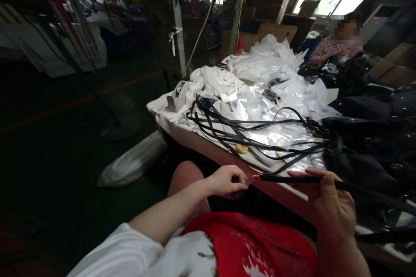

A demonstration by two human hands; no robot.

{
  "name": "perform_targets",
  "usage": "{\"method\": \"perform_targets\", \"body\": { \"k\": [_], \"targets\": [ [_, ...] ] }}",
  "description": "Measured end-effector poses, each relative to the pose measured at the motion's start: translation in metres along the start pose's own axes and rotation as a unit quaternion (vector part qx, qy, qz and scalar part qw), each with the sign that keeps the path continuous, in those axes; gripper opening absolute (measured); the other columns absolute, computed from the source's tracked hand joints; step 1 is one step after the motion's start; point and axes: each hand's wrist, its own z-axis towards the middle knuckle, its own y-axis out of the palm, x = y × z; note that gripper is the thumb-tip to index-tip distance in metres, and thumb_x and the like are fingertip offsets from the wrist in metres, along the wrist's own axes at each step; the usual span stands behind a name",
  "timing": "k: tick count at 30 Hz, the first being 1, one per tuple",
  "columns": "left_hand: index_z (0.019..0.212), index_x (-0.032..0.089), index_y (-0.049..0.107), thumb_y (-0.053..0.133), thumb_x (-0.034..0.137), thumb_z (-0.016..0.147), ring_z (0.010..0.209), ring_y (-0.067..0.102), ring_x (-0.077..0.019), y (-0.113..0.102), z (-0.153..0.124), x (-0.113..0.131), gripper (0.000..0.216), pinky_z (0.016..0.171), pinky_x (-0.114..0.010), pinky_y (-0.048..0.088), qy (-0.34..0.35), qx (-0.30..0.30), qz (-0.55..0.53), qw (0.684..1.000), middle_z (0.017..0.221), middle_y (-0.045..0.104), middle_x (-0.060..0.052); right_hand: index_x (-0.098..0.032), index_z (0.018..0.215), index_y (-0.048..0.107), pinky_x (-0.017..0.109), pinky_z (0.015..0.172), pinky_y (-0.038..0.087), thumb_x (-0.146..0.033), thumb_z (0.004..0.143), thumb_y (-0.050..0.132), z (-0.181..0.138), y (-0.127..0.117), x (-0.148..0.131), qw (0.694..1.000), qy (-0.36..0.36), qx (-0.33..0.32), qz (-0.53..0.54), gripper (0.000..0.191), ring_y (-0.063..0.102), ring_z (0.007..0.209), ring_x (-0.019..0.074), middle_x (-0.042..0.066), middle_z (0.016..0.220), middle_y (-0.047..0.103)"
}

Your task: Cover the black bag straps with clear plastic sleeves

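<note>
My right hand is closed around a black strap, which runs off toward the right edge. A gold-coloured metal fitting sits at the strap's left end. Beside that fitting, my left hand pinches a piece of clear plastic between thumb and fingers. Whether the plastic is still around the fitting is too small to tell. Just beyond both hands, a bundle of thin black straps lies across the table.
White and clear plastic bags are heaped on the table. A round yellowish lid-like object lies near its front edge. Black bags with metal studs fill the right side. A person sits at the back right. A pole stands behind the table.
</note>
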Motion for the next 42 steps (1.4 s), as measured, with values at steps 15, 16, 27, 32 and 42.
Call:
{"method": "perform_targets", "body": {
  "k": [15,16,27,32,42],
  "targets": [
    [0.110,0.014,0.066,0.075,0.024,0.077,0.070,0.064,-0.0106,0.002,-0.004,-0.007,0.035,0.067,-0.023,0.052,-0.109,-0.122,-0.245,0.956,0.082,0.070,-0.002,-0.017,0.091,0.067,0.027,0.052,0.059,-0.057,0.073,0.078,0.014,-0.002,0.007,0.986,0.159,-0.003,0.053,0.045,0.072,0.058,0.0209,0.011,0.076,0.077],
    [0.110,0.014,0.067,0.076,0.027,0.077,0.071,0.064,-0.0105,0.001,-0.004,-0.006,0.036,0.068,-0.023,0.052,-0.105,-0.131,-0.246,0.955,0.083,0.070,-0.002,-0.017,0.091,0.067,0.027,0.052,0.059,-0.057,0.074,0.078,0.014,-0.002,0.008,0.986,0.159,-0.004,0.048,0.045,0.072,0.058,0.0204,0.011,0.077,0.077],
    [0.093,0.014,0.075,0.064,0.068,0.078,0.073,0.063,-0.0118,0.002,-0.004,0.006,0.057,0.072,-0.022,0.050,-0.099,-0.137,-0.245,0.955,0.083,0.071,-0.004,-0.018,0.093,0.067,0.031,0.065,0.062,-0.059,0.077,0.073,0.013,-0.002,0.011,0.991,0.131,-0.007,-0.021,0.044,0.075,0.072,0.0237,0.010,0.080,0.077],
    [0.090,0.012,0.074,0.055,0.065,0.086,0.063,0.053,-0.0084,0.012,-0.005,0.010,0.057,0.061,-0.018,0.043,-0.077,-0.097,-0.207,0.970,0.073,0.066,-0.002,-0.019,0.099,0.070,0.035,0.077,0.060,-0.063,0.082,0.066,0.014,-0.004,0.016,0.990,0.104,-0.031,-0.085,0.047,0.074,0.082,0.0251,0.009,0.084,0.077],
    [0.084,0.013,0.068,0.043,0.041,0.097,0.061,0.052,-0.0099,0.028,0.000,0.008,0.039,0.060,-0.020,0.040,-0.059,0.067,-0.046,0.995,0.068,0.060,0.000,-0.023,0.109,0.074,0.041,0.099,0.051,-0.051,0.080,0.072,-0.003,0.024,0.044,0.946,0.274,-0.160,0.064,0.040,0.064,0.115,0.0283,0.009,0.117,0.072]
  ]
}}
